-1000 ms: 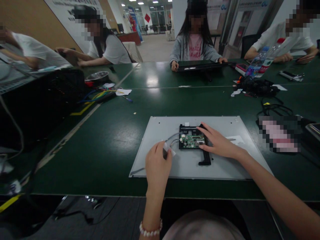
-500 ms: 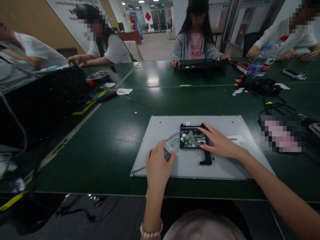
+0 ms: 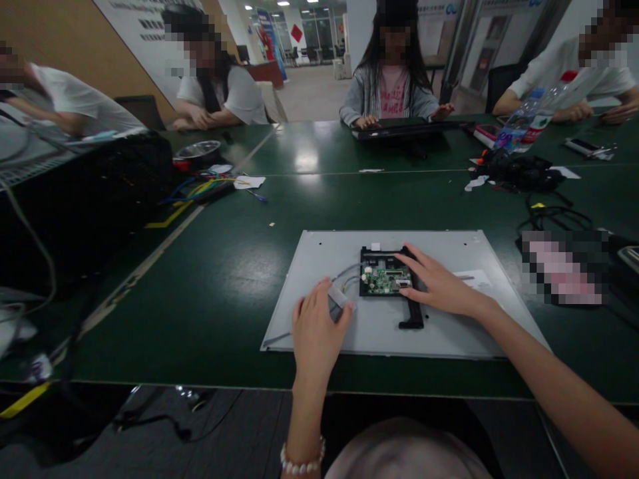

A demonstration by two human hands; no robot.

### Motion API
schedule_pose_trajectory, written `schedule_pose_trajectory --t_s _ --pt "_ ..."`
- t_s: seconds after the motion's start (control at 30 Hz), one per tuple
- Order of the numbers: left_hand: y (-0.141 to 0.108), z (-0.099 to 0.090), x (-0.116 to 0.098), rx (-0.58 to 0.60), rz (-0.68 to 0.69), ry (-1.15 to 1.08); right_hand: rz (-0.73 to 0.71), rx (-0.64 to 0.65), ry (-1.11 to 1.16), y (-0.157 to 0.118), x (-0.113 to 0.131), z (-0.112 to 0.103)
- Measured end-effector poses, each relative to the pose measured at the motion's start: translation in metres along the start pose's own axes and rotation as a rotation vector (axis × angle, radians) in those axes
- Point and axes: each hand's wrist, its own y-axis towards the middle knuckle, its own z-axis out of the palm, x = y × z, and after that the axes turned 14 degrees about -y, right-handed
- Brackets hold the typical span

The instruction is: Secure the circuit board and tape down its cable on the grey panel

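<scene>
My left hand [image 3: 317, 326] pinches a small grey-white block [image 3: 339, 297] between thumb and fingers, above a pale metal panel [image 3: 294, 286]. Thin grey cables [image 3: 348, 270] run from near that block to a green circuit board [image 3: 383, 281]. The board sits in a black plastic frame [image 3: 413, 316] on the panel. My right hand [image 3: 439, 283] lies over the frame's right side, fingers on its upper part and thumb by the board's lower right corner, gripping it. What kind of part the block is, I cannot make out.
A black case [image 3: 94, 206] with cables stands at left. Coloured wires [image 3: 200, 191] and a metal bowl [image 3: 198, 150] lie beside it. At right are a phone-like object [image 3: 564, 269], black cables [image 3: 562, 216] and bottles [image 3: 544, 120]. Several people sit around the green table [image 3: 214, 293].
Both my hands stay nearly still; the block in my left hand tilts slightly. Across the table, a person's hands shift on a dark flat device, and another at left draws their hands in.
</scene>
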Motion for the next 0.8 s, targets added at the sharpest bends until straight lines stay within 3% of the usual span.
schedule_pose_trajectory --t_s 0.8 --pt "0.0013 -0.002 0.0001 0.002 -0.002 -0.037 0.004 0.008 -0.003 0.0011 0.0021 -0.0003"
